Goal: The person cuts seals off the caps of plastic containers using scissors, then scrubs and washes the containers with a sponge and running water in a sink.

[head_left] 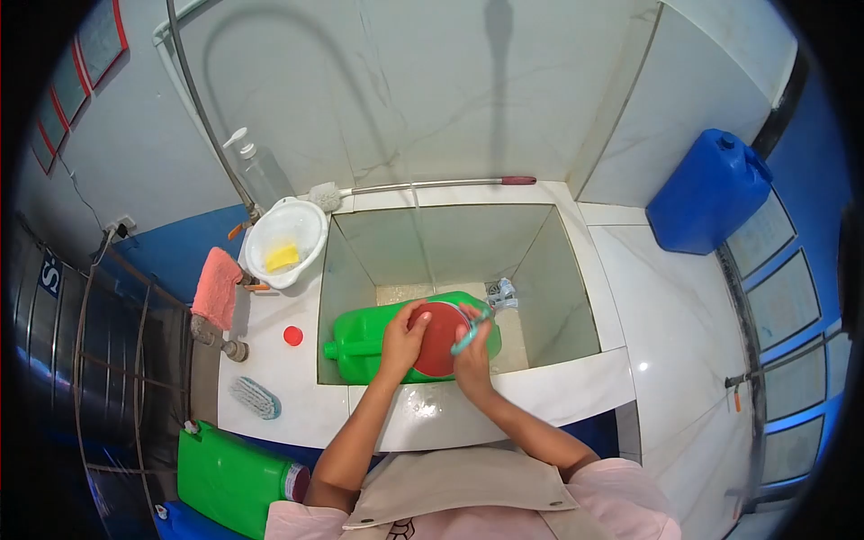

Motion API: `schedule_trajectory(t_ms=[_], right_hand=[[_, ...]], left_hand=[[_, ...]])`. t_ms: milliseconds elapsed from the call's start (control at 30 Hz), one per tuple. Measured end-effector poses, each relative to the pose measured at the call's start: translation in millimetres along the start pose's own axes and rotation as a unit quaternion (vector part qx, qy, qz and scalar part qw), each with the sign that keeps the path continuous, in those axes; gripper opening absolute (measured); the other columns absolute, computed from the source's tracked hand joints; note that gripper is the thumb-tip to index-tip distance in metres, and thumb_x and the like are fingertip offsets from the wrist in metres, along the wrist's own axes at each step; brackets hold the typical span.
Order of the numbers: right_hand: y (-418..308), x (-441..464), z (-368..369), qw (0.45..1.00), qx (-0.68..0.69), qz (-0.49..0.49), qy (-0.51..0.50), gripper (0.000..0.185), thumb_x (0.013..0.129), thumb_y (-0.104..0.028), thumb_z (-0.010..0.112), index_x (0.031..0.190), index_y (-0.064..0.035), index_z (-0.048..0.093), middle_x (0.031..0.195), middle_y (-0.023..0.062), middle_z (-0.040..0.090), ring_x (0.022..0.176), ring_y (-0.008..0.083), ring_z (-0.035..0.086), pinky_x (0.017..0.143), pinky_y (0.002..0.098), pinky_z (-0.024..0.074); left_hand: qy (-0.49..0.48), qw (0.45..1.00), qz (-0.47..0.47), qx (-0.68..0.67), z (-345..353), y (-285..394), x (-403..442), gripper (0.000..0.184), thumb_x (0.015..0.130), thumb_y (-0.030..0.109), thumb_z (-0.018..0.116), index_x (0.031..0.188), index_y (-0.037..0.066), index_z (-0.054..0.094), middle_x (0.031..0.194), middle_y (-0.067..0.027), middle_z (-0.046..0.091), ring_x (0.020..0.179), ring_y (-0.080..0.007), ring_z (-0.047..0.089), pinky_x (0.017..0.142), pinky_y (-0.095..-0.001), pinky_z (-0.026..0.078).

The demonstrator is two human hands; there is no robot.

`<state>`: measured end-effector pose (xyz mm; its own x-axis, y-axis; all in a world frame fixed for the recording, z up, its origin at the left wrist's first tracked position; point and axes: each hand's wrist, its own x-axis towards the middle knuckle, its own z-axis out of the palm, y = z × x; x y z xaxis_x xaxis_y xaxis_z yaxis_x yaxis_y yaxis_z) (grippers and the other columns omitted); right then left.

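A green jerrycan (369, 328) lies on its side in the tiled sink (553, 270), its neck toward the left. On it is a round dark red label (439, 337) with a pale rim. My left hand (403, 339) rests with fingers spread over the label's left edge. My right hand (472, 355) is closed around a slim teal tool (465, 339) at the label's right edge; its working end is hidden. Crumpled clear plastic (502, 292) lies behind the can's right end.
Left of the sink are a white basin (310, 220) with a yellow sponge (282, 257), a red cap (292, 336) and a scrub brush (256, 397). A long-handled brush (432, 184) lies behind. Another green jerrycan (229, 472) stands lower left, a blue one (706, 198) at right.
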<state>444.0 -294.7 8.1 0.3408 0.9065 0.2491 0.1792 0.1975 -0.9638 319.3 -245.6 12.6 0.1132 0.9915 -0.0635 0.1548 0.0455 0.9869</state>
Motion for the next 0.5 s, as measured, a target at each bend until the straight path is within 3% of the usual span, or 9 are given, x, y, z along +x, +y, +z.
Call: schedule_trajectory(t_ms=[33,100,133,200,233,300,333,433,500], right_hand=[[-9.1,12.2,-0.7,1.0,0.002,0.0,0.002,0.043,0.095,-0.031,0.047,0.126,-0.0027,0.036,0.123,0.0197,0.049,0.12,0.0293,0.044,0.099,0.0388,0.034],[-27.1,46.2,-2.3,0.979,-0.046,0.085,-0.181,0.037,0.095,-0.033,0.048,0.118,-0.0043,0.044,0.107,0.015,0.06,0.109,0.0274,0.054,0.094,0.0394,0.0387],[-30.3,63.0,0.5,0.979,-0.044,0.084,-0.18,0.037,0.095,-0.033,0.048,0.118,-0.0043,0.044,0.107,0.015,0.06,0.109,0.0274,0.054,0.094,0.0394,0.0387],[-32.6,91.2,8.1,0.917,-0.133,0.086,-0.367,0.032,0.095,-0.033,0.05,0.109,-0.005,0.049,0.092,0.009,0.064,0.091,0.0228,0.061,0.085,0.0364,0.0439],[-34.4,99.3,15.1,0.916,-0.132,0.082,-0.37,0.032,0.095,-0.033,0.05,0.109,-0.005,0.049,0.092,0.009,0.064,0.091,0.0228,0.061,0.085,0.0364,0.0439],[-37.5,103.9,33.8,0.834,0.131,0.143,-0.517,0.031,0.095,-0.034,0.05,0.102,-0.0041,0.051,0.092,0.0076,0.063,0.082,0.0186,0.061,0.078,0.0321,0.0459],[-37.9,97.0,45.0,0.83,0.134,0.146,-0.521,0.031,0.095,-0.034,0.05,0.102,-0.0041,0.051,0.092,0.0076,0.063,0.082,0.0186,0.061,0.078,0.0321,0.0459],[-48.8,88.9,68.8,0.832,0.151,0.039,-0.532,0.033,0.095,-0.036,0.049,0.1,-0.0038,0.052,0.09,0.0056,0.061,0.083,0.0141,0.059,0.077,0.0273,0.045],[-64.9,92.3,65.0,0.944,0.206,-0.038,-0.255,0.033,0.095,-0.036,0.05,0.092,-0.0034,0.054,0.085,0.0046,0.061,0.082,0.012,0.058,0.078,0.027,0.045]], left_hand=[[-0.002,1.0,0.001,0.002,1.2,-7.5,-9.4,0.033,0.09,0.017,0.058,0.117,-0.002,0.056,0.116,-0.0171,0.059,0.105,-0.0212,0.058,0.09,-0.0302,0.044],[0.095,0.993,-0.005,-0.075,3.4,-24.8,-24.7,0.037,0.09,0.012,0.059,0.121,-0.005,0.049,0.113,-0.0172,0.059,0.103,-0.0193,0.057,0.09,-0.0305,0.045],[0.095,0.993,-0.004,-0.073,2.5,-21.8,-33.3,0.037,0.09,0.012,0.059,0.121,-0.005,0.049,0.113,-0.0172,0.059,0.103,-0.0193,0.057,0.09,-0.0305,0.045],[0.108,0.96,-0.129,-0.222,-0.9,0.8,-55.8,0.042,0.088,0.007,0.06,0.124,-0.006,0.042,0.107,-0.0165,0.06,0.1,-0.0192,0.058,0.085,-0.0292,0.048],[0.112,0.96,-0.127,-0.222,-3.3,13.3,-60.7,0.042,0.088,0.007,0.06,0.124,-0.006,0.042,0.107,-0.0165,0.06,0.1,-0.0192,0.058,0.085,-0.0292,0.048],[0.141,0.933,-0.138,-0.302,-8.3,36.8,-69.8,0.037,0.087,0.007,0.062,0.119,-0.003,0.046,0.103,-0.0098,0.059,0.092,-0.018,0.06,0.081,-0.0304,0.05],[0.147,0.932,-0.141,-0.301,-14.5,48.3,-72.3,0.037,0.087,0.007,0.062,0.119,-0.003,0.046,0.103,-0.0098,0.059,0.092,-0.018,0.06,0.081,-0.0304,0.05],[0.06,0.959,-0.09,-0.26,-44.4,74.9,-57.9,0.041,0.084,0.006,0.066,0.119,-0.003,0.047,0.102,-0.011,0.06,0.093,-0.0162,0.06,0.082,-0.029,0.05],[-0.008,0.988,-0.039,-0.147,-70.4,82.2,-49.3,0.043,0.083,0.007,0.068,0.119,-0.004,0.046,0.103,-0.0113,0.061,0.095,-0.0138,0.059,0.082,-0.0259,0.048]])
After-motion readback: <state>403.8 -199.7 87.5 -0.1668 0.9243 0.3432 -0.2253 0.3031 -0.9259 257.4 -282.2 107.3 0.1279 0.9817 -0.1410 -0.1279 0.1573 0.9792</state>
